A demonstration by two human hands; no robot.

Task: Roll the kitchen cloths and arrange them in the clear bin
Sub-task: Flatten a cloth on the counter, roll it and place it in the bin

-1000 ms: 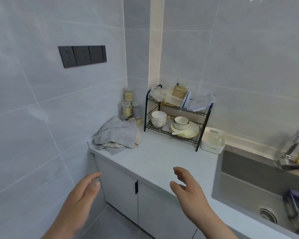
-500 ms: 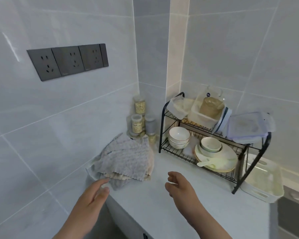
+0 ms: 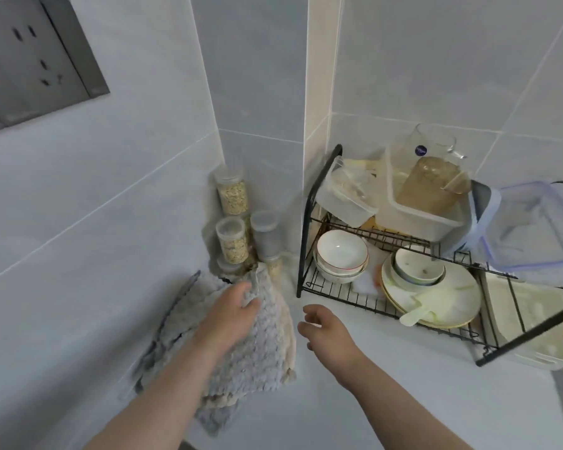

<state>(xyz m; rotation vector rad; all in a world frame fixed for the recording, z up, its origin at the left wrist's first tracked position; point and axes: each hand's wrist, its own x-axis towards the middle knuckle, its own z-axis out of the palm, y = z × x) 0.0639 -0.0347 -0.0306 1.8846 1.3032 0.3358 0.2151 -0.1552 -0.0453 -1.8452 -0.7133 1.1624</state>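
- Kitchen cloths (image 3: 270,339) lie in a loose heap on the tabletop (image 3: 452,394), left of the dish rack (image 3: 345,298); none is rolled yet, so I judge the task barely begun.
- My left hand (image 3: 228,316) grips the top cloth; my right hand (image 3: 325,329) hovers between heap and rack, fingers loose, holding nothing.
- Cloths look soft, nubbly, grey and cream; the clear bin (image 3: 553,345), right of the rack, looks like rigid plastic.

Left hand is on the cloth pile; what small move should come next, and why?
Probably lift the top cloth off the pile and draw it onto the bare counter for rolling. The left hand grips a fold near its far edge, the right hand hovers open beside the pile, and no cloth is rolled.
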